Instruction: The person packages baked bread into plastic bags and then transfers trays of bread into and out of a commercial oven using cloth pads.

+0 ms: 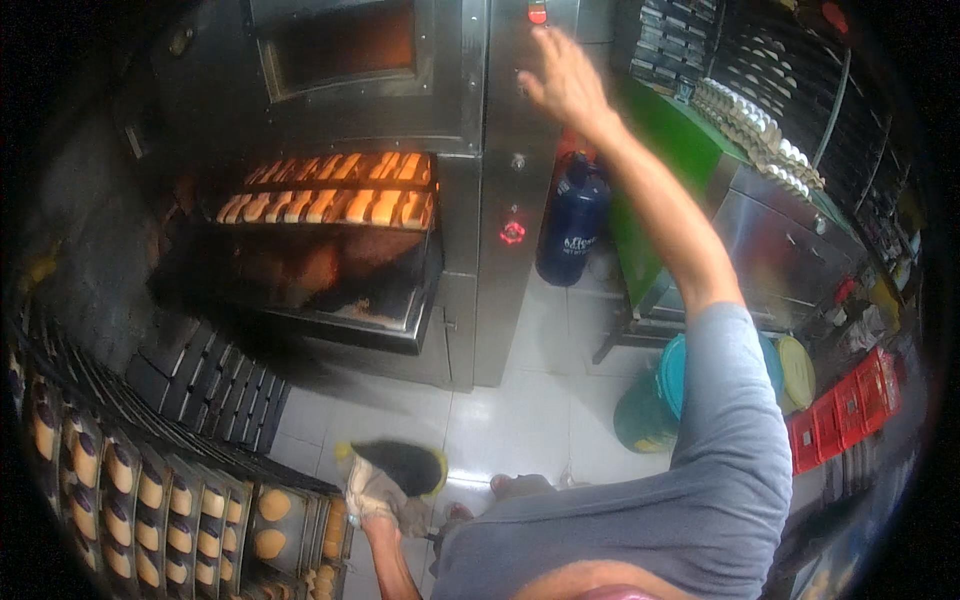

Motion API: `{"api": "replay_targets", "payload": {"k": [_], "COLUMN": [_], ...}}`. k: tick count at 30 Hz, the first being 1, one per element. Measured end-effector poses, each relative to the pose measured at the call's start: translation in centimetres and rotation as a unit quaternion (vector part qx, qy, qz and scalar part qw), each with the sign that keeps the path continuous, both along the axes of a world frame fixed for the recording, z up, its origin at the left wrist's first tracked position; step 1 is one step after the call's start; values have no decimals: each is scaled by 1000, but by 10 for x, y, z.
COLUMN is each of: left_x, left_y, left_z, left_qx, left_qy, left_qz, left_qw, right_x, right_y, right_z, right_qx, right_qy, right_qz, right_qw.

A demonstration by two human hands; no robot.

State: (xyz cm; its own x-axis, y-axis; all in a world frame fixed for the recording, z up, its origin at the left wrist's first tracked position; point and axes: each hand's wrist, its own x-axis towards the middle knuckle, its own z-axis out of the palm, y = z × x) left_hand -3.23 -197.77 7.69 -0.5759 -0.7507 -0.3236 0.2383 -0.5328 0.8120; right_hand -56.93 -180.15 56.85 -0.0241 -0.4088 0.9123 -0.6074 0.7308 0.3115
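My right arm stretches up to the steel oven's control panel (500, 300). There my right hand (570, 85) has its fingers out, just below a small red switch (538, 14); whether a fingertip touches it I cannot tell. Low by my body, my left hand (378, 528) grips a tan cloth (376, 492) that hides most of the fingers. Beside the cloth is a dark oval pad with a yellow edge (405, 466); whether I hold it too is unclear. Inside the oven's lower opening, rows of browned bread (330, 207) glow. The lowered oven door (330, 285) juts out below them.
A blue gas cylinder (574, 220) stands right of the oven. Racks of bread trays (150, 490) fill the lower left. To the right are a steel cabinet (770, 250) with egg trays (745, 120) on top, a teal bucket (650, 410) and a red crate (845, 410).
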Motion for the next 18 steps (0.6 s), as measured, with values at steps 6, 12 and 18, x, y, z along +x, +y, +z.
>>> {"api": "replay_targets", "payload": {"k": [6,12,18], "left_x": [-15,-53,-61], "left_y": [11,31,45], "left_z": [-12,31,57], "left_qx": [52,13,-20], "left_qy": [-90,-36,5], "left_qz": [86,43,20], "left_qw": [991,998,1000], "right_x": [-12,-27,-24], "right_y": [-6,-1,-6], "right_z": [53,53,66], "right_qx": [0,63,40], "right_qy": [-31,20,5], "right_qz": [97,9,54], "right_qw": [995,998,998]}}
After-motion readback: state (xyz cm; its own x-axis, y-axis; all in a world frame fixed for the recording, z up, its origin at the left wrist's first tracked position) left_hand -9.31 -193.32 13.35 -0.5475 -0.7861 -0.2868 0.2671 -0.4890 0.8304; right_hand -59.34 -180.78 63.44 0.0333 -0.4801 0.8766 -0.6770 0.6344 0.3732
